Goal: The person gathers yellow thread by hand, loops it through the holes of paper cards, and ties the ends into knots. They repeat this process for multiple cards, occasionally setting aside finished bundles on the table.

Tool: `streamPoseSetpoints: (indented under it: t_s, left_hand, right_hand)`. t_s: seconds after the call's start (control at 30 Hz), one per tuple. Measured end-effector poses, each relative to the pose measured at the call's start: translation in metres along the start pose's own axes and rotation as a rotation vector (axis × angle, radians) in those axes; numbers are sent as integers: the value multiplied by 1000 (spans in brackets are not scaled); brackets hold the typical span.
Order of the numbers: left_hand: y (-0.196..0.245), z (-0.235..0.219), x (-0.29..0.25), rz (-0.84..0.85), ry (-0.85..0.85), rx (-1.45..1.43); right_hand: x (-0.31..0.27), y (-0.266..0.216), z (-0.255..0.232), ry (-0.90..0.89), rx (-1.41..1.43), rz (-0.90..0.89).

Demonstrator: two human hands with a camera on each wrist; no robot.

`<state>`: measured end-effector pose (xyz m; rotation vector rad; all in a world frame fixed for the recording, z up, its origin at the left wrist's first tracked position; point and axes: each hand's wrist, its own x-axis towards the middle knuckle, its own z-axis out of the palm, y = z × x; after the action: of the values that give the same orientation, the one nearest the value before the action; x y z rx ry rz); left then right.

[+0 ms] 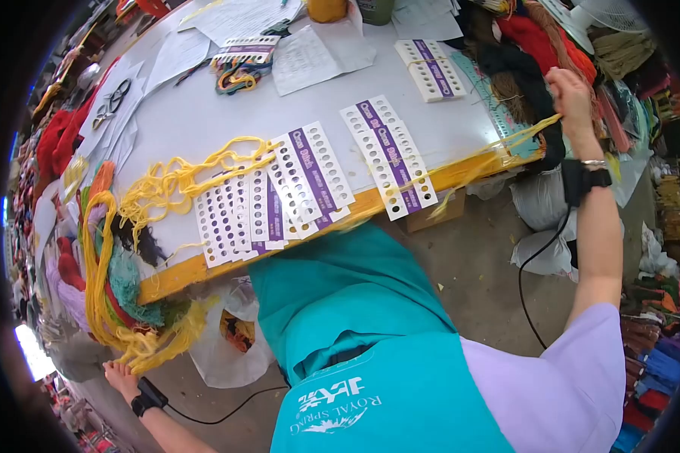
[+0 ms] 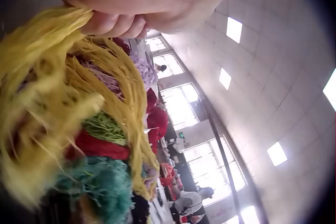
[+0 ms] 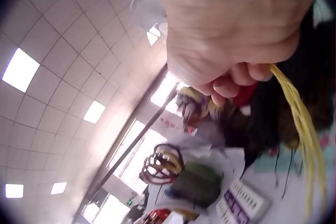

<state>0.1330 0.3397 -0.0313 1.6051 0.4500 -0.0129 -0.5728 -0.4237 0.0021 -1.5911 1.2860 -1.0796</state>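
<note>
At the lower left in the head view, my left hand grips the end of a yellow thread hank with curled fingers. This hank hangs over the table's left corner beside teal thread, red and green thread. My right hand, raised past the right corner, holds a bundle of yellow strands in its curled fingers. Those strands run back along the table edge and over a pair of white-and-purple punched cards. More punched cards lie overlapped left of them, with loose yellow thread through their holes.
The table's yellow front edge passes close before my body. Papers, scissors, a banded card stack and a card with coloured threads lie farther back. Dark and red yarn heaps at the right. Plastic bags hang below.
</note>
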Motion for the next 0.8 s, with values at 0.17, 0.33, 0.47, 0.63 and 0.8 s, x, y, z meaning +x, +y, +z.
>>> streamPoseSetpoints:
  t_s: [0.17, 0.33, 0.47, 0.63, 0.8]
  left_hand:
    - [0, 59, -24, -381, -1002, -354]
    - [-19, 217, -242, -383, -1042, -238]
    - [-35, 287, -343, -379, -1358, 20]
    - [-57, 340, -420, -185, -1482, 339]
    - [-85, 362, -436, -240, -1516, 279]
  right_hand:
    - [8, -35, 11, -87, -247, -403]
    - [-61, -49, 149, -691, -229, -418]
    - [-113, -61, 210, -998, -166, -243]
    - [-135, -67, 228, -1216, 95, -118]
    - [-142, -55, 228, -1235, 257, -8]
